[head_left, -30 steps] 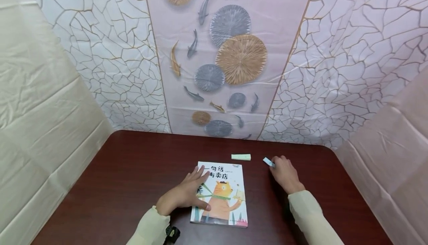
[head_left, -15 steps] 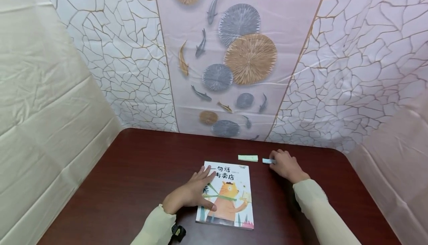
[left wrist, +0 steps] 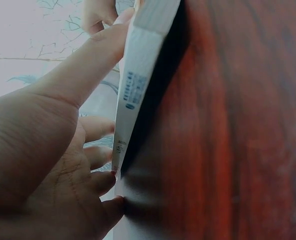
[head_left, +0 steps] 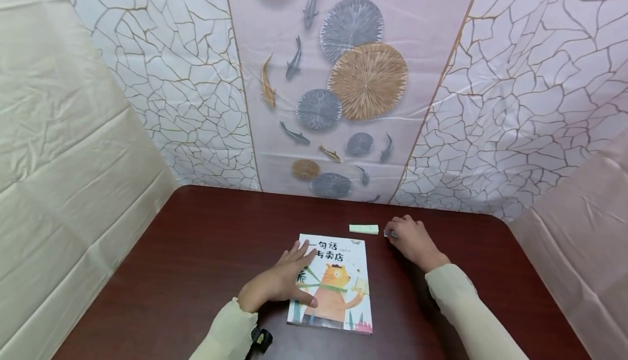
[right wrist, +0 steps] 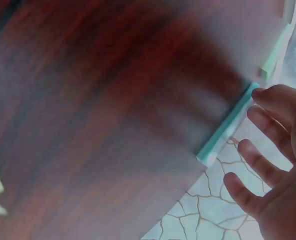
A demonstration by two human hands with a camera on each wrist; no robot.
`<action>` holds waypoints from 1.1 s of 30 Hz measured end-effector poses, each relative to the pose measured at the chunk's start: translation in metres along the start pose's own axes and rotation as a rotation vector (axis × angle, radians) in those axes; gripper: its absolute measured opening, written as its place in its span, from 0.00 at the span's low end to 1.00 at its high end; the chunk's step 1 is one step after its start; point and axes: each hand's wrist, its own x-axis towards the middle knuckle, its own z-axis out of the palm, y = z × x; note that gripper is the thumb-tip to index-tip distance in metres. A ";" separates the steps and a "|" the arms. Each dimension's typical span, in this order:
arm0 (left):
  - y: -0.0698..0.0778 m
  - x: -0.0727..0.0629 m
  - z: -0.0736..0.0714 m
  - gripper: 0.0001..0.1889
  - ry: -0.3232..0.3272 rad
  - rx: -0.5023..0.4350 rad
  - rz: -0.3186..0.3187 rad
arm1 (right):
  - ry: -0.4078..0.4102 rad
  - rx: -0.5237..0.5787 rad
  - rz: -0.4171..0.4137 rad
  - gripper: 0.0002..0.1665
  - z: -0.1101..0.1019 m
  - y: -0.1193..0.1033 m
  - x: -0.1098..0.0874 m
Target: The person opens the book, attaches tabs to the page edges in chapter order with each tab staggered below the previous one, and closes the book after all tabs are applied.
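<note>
Book (head_left: 336, 289) lies flat on the surface (head_left: 211, 251), cover up, near the person's side, a bit right of center. Long axis runs front to back; title end points away from the person, so the text reads upright from their seat. Left hand (head_left: 279, 279) rests over the book's left side, fingers spread wide and mostly straight, thumb out to the side over the cat picture. It presses or touches the cover, no grip around it. Book's bottom edge shows in the left wrist view.

Blue pad (right wrist: 227, 125) is on the surface past the book's far right corner. Narrow strip, long axis roughly left-right; mostly covered by the right hand (head_left: 412, 243) in the head view, only its left end peeking out. Right hand's fingers are partly open, loosely bent, tips apart; the uppermost tips in the right wrist view meet one end of the pad, lower ones stand clear. Can't tell if it is pinched or just touched.

Green pad (head_left: 363, 229) lies just left of the blue pad, beyond the book, long axis also left-right, nearly in line. Patterned cloth (head_left: 368, 82) hangs behind.
</note>
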 end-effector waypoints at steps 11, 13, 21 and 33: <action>0.001 0.000 0.000 0.62 0.004 0.020 -0.014 | 0.010 -0.083 -0.069 0.06 -0.001 -0.015 0.005; 0.002 -0.001 -0.002 0.62 -0.001 0.016 -0.011 | 0.012 -0.080 -0.069 0.09 0.000 -0.020 0.010; 0.003 -0.001 -0.004 0.62 -0.007 0.006 -0.008 | -0.087 -0.041 -0.079 0.18 0.006 -0.034 0.039; 0.001 -0.009 -0.004 0.62 0.029 0.109 -0.059 | -0.153 -0.057 -0.095 0.07 0.011 -0.041 0.044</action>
